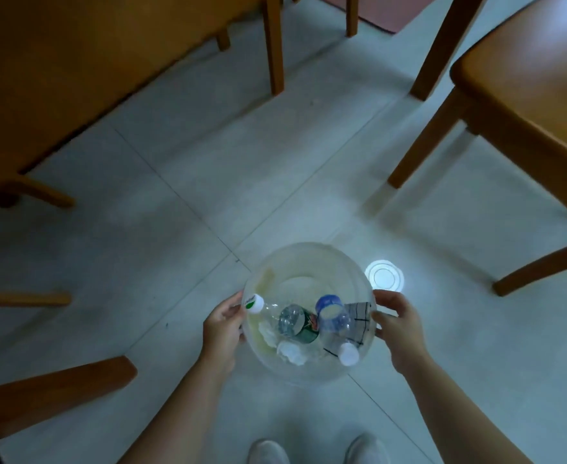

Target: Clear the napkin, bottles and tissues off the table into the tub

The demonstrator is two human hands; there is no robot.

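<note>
Holding the tub [309, 262] over the floor, left hand [223, 324] and right hand [397, 324] fingers clasping its rim — bottles [295, 321], napkin [359, 318], tissues [290, 353] inside. Loading looks done; next, I set it down level.

So the floor [208, 195] is pale grey tile. My shoes [319, 450] are planted on it at the near edge, and wooden chair legs [406, 162] stand on it far left, far right and near left.
</note>
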